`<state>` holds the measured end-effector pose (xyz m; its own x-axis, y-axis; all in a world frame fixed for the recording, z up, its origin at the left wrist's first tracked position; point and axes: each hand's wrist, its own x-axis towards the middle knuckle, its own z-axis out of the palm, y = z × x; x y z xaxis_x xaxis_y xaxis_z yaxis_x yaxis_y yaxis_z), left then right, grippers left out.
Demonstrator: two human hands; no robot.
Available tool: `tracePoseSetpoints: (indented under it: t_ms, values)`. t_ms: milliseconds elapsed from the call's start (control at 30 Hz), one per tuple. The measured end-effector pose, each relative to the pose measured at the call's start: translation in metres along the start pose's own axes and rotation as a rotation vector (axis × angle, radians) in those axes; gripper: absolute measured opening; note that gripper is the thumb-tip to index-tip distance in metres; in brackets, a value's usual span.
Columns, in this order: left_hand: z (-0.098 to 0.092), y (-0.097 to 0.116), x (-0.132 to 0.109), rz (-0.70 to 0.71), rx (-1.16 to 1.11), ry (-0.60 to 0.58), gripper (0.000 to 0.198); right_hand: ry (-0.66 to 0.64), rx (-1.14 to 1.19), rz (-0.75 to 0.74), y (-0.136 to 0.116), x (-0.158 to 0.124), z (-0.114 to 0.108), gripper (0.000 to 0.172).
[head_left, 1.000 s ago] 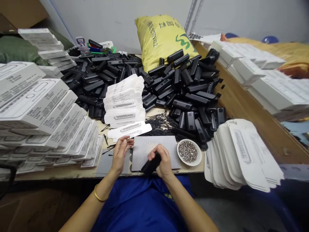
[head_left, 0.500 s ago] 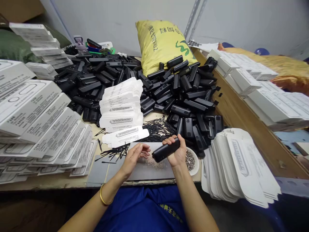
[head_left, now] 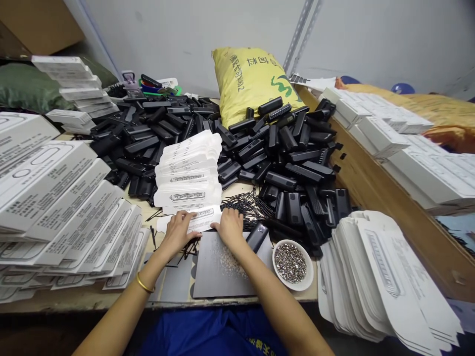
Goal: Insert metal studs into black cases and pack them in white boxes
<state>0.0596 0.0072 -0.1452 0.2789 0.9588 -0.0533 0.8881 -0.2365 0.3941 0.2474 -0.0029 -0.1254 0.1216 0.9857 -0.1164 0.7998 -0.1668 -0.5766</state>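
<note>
My left hand point(head_left: 178, 230) and my right hand point(head_left: 230, 227) both rest on a flat white die-cut card point(head_left: 196, 221) at the foot of a leaning stack of such cards point(head_left: 189, 170). Their fingers curl onto the card's ends. A black oblong case point(head_left: 257, 237) lies on the grey mat point(head_left: 222, 272) just right of my right hand, out of its grasp. Thin black pins point(head_left: 245, 200) are strewn behind the card. A white bowl of small metal pieces point(head_left: 292, 257) stands right of the mat.
A big heap of black cases point(head_left: 282, 148) covers the back of the table. Printed white boxes point(head_left: 55, 198) are stacked at left, flat white cartons point(head_left: 374, 277) at right. A yellow sack point(head_left: 252, 79) leans on the wall. More boxes point(head_left: 401, 138) sit beyond a wooden divider.
My right hand has set the black case down on the mat and moved left to the white card. My left hand has also moved forward onto the card.
</note>
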Motion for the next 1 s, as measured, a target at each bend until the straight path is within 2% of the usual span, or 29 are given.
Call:
tracePoseSetpoints:
  t_ms: [100, 200, 267, 300, 333, 433, 467, 500, 533, 600, 667, 767, 833, 933, 1000]
  values:
    - [-0.007, 0.000, 0.007, 0.004, -0.022, 0.004, 0.059, -0.050, 0.109, -0.027, 0.003, 0.011, -0.001, 0.026]
    - [-0.029, 0.012, 0.016, 0.042, -0.097, 0.073, 0.053, -0.054, 0.202, -0.118, 0.015, 0.016, -0.028, 0.025]
    - [-0.046, 0.029, 0.018, 0.094, -0.295, 0.052, 0.044, -0.035, 0.298, -0.212, 0.022, 0.015, -0.052, 0.021]
    - [-0.053, 0.040, 0.016, 0.103, -0.455, -0.033, 0.041, -0.034, 0.374, -0.280, 0.024, 0.013, -0.064, 0.020]
    - [-0.058, 0.051, 0.013, 0.089, -0.645, -0.183, 0.038, -0.049, 0.467, -0.353, 0.026, 0.010, -0.075, 0.020]
    - [-0.059, 0.083, -0.008, -0.060, -1.249, -0.747, 0.043, -0.204, 0.823, -0.486, 0.034, -0.002, -0.096, 0.024]
    - [-0.054, 0.091, -0.016, -0.115, -1.406, -0.870, 0.047, -0.272, 0.933, -0.479, 0.038, -0.006, -0.099, 0.025]
    - [-0.048, 0.097, -0.024, -0.163, -1.527, -0.925, 0.049, -0.323, 1.041, -0.459, 0.041, -0.011, -0.100, 0.027]
    - [-0.041, 0.103, -0.030, -0.209, -1.610, -0.916, 0.050, -0.348, 1.141, -0.435, 0.045, -0.015, -0.099, 0.029]
    - [-0.027, 0.109, -0.038, -0.293, -1.676, -0.800, 0.049, -0.313, 1.286, -0.385, 0.050, -0.024, -0.093, 0.033]
    - [-0.019, 0.114, -0.040, -0.316, -1.670, -0.661, 0.059, -0.168, 1.332, -0.316, 0.051, -0.032, -0.082, 0.030]
    - [-0.017, 0.120, -0.040, -0.234, -1.616, -0.498, 0.086, 0.126, 1.169, -0.185, 0.046, -0.045, -0.065, 0.020]
    - [-0.019, 0.125, -0.040, -0.190, -1.570, -0.438, 0.082, 0.261, 1.037, -0.116, 0.042, -0.054, -0.055, 0.015]
    - [-0.017, 0.132, -0.043, -0.158, -1.524, -0.445, 0.064, 0.256, 1.091, -0.060, 0.036, -0.066, -0.046, 0.020]
    - [-0.012, 0.135, -0.046, -0.156, -1.497, -0.426, 0.063, 0.238, 1.216, -0.036, 0.033, -0.072, -0.044, 0.017]
